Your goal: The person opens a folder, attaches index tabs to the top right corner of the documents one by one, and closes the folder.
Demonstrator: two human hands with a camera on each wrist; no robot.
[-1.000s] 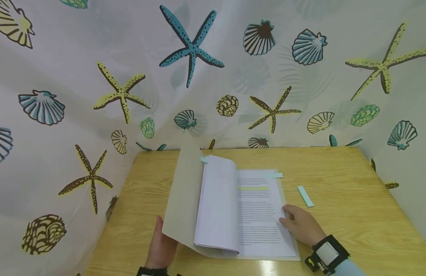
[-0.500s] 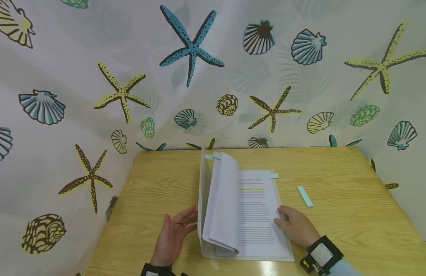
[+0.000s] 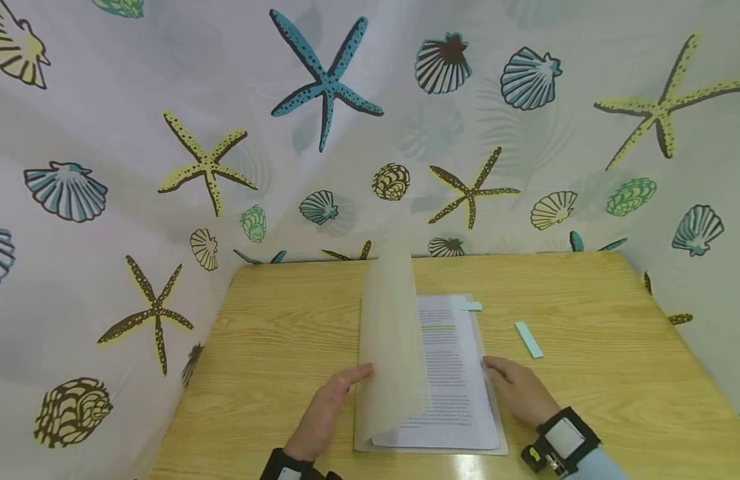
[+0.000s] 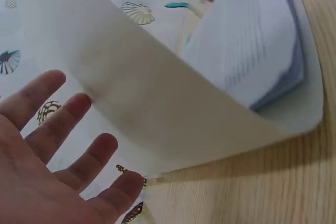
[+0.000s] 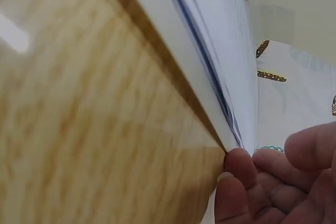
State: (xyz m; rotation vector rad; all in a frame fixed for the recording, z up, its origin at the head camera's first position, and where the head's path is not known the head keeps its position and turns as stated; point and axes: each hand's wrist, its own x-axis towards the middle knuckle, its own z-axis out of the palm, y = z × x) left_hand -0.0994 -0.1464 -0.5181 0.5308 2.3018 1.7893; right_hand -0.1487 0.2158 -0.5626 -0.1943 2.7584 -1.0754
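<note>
A pale plastic folder (image 3: 391,353) lies on the table, its cover half raised and blurred, curving over printed pages (image 3: 457,387). One line of text is highlighted yellow, and a light blue sticky tab (image 3: 473,306) stands out at the top right. My left hand (image 3: 325,410) is at the cover's outer left side; in the left wrist view its fingers are spread and fairly straight beside the cover (image 4: 152,93). At the folder's right edge is my right hand (image 3: 520,390). Its fingertips touch that edge in the right wrist view, with the thumb (image 5: 310,148) apart.
A loose light blue strip (image 3: 529,340) lies on the wooden table (image 3: 586,300), right of the folder. Behind and at both sides hangs a white cloth (image 3: 370,127) printed with shells and starfish.
The cover has swung from the left over toward the right, and the turned-back pages have come down with it. My left hand has followed rightward; the right hand stays by the folder's edge.
</note>
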